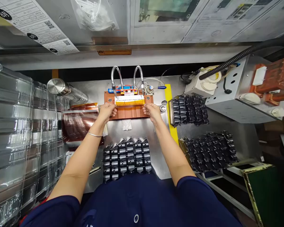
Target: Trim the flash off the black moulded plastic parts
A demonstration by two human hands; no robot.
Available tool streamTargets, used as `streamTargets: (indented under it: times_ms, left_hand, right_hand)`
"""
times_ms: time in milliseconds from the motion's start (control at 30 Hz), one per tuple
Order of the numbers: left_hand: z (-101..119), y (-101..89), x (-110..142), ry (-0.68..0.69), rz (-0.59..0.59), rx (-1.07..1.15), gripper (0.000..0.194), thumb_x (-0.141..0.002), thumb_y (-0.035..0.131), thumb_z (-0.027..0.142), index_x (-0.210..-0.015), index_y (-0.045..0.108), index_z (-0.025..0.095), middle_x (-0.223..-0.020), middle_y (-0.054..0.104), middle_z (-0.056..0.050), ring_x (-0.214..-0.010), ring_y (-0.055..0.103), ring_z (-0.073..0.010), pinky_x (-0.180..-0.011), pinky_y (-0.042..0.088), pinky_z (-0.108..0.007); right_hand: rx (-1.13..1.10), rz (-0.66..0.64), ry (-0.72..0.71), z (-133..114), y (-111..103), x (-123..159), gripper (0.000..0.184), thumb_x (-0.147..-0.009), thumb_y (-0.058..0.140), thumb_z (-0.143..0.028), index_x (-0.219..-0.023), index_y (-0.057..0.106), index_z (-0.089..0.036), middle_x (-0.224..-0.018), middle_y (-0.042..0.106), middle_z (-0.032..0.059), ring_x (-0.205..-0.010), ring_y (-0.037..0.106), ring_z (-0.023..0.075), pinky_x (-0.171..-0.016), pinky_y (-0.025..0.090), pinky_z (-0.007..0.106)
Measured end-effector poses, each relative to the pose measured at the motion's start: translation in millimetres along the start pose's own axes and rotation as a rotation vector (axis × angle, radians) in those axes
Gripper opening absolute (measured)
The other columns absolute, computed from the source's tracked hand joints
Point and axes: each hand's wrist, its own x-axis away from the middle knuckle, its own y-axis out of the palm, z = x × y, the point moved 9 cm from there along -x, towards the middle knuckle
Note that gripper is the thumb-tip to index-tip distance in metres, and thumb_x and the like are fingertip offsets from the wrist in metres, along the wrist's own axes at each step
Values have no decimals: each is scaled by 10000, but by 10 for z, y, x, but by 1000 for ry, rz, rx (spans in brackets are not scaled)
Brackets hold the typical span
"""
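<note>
A flat strip (129, 99), white along the top and amber-yellow below with a row of small dark marks, is stretched level between my two hands. Closed in a pinch, my left hand (107, 112) has its fingertips at the strip's left end. At the opposite end, my right hand (152, 112) pinches in the same way. Behind and under the strip is a reddish-brown fixture block (130, 114). Two bent metal hoses (116, 70) arch down to its back, near blue fittings and a blue-handled lever (161, 87). The strip hides part of the block.
Black moulded parts (127, 157) stand in rows before me, with more black parts (190, 110) to the right beyond a yellow strip (171, 118). Stacked clear trays (11, 135), a steel-capped bottle (67, 91) and reddish-brown film (79, 123) are left. A metal box (236, 91) stands right.
</note>
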Motion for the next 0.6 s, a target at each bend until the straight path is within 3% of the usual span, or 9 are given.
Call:
streamTargets:
  times_ms: [67,133,233,267,333,433,500,600]
  left_hand:
    - [43,72,55,4,-70,-64,160,-754,642,157,-626,546,149,-447,553,24,-349,483,-85,-359,347,-171]
    - [179,184,121,72,-116,-158,167,-727,697,208,-639,571,142,-472,575,7,-375,504,-101,-386,370,-190]
    - [720,504,240,451,-57,-309,189,-747,702,311,-753,633,135,-634,657,-25,-544,592,-133,-550,475,-235]
    - [932,723,302,609,-65,-373,196,-771,679,327,-805,660,135,-713,687,-41,-636,625,-153,-639,503,-258]
    - [1237,1333,394,836,-178,-573,207,-825,617,323,-893,707,150,-874,726,-68,-832,661,-200,-816,504,-302]
    - [1381,2211,331,885,-333,-976,211,-852,562,272,-936,732,181,-995,732,-98,-987,663,-265,-912,476,-337]
    - [1432,2545,216,857,-318,-1124,198,-819,562,210,-912,730,160,-992,726,-150,-973,675,-312,-880,492,-371]
    - [1469,2809,63,897,-255,-1221,267,-788,515,147,-966,707,93,-1052,687,-257,-952,677,-380,-832,508,-450]
  right_hand:
    - [34,-39,-114,-162,-146,112,105,-695,690,-159,-627,611,-169,-548,650,-27,-464,549,62,-461,471,156]
    - [161,-94,-317,-394,-336,328,87,-679,706,-205,-631,639,-177,-578,660,-23,-510,569,84,-498,481,185]
    - [455,-129,-614,-674,-589,812,88,-708,689,-256,-657,674,-186,-638,684,-5,-566,592,116,-532,487,223]
    - [543,-131,-692,-737,-642,983,92,-736,666,-250,-669,681,-188,-661,692,0,-582,600,121,-549,491,230]
    - [678,-129,-861,-861,-704,1322,115,-791,616,-209,-703,688,-192,-707,707,12,-629,626,130,-608,510,246]
    - [785,1,-1090,-1073,-873,1745,144,-840,573,-154,-774,694,-199,-764,724,31,-698,657,144,-692,526,276]
    - [787,176,-1172,-1215,-1115,1942,149,-854,568,-144,-798,691,-205,-772,729,35,-698,660,146,-693,530,285]
    - [801,318,-1220,-1323,-1438,2127,143,-864,576,-143,-799,685,-207,-759,730,29,-667,649,139,-663,531,280]
